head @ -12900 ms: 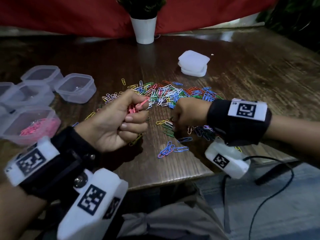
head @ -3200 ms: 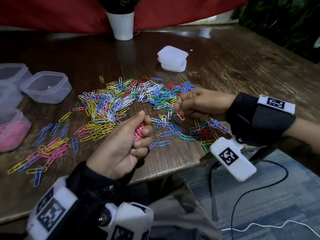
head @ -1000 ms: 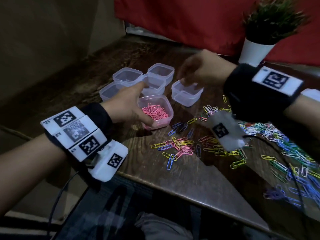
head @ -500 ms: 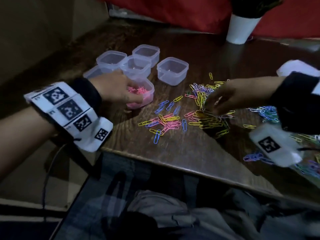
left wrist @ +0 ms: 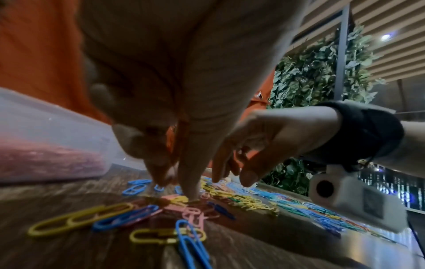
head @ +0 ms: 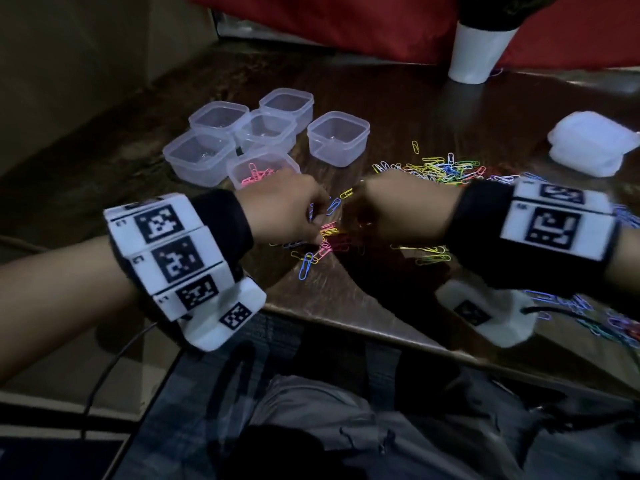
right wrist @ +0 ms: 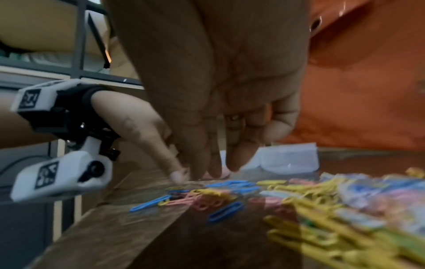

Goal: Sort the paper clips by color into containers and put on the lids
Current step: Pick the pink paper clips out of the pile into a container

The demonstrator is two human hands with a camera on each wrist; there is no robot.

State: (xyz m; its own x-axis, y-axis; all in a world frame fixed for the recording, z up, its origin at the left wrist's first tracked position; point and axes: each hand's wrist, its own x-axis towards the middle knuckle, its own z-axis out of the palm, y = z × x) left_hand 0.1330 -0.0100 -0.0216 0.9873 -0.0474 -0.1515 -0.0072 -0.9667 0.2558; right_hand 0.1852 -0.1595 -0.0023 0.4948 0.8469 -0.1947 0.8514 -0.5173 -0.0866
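A dark wooden table (head: pixel 398 98) with worn grain fills the dim scene. Behind its far edge hangs a red cloth (head: pixel 346 26) — a white plant pot (head: pixel 472 53) stands just before it. Left of the table, a plain tan wall (head: pixel 86 57); beside it in the left wrist view, a leafy green wall (left wrist: pixel 317 76) under slatted panels.

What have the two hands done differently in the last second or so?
The left hand has left the container of pink clips and come down to the small mixed clip cluster near the table edge. The right hand has moved in from the big pile to the same cluster. Whether either pinches a clip is unclear. The containers and the lid stack stayed put.
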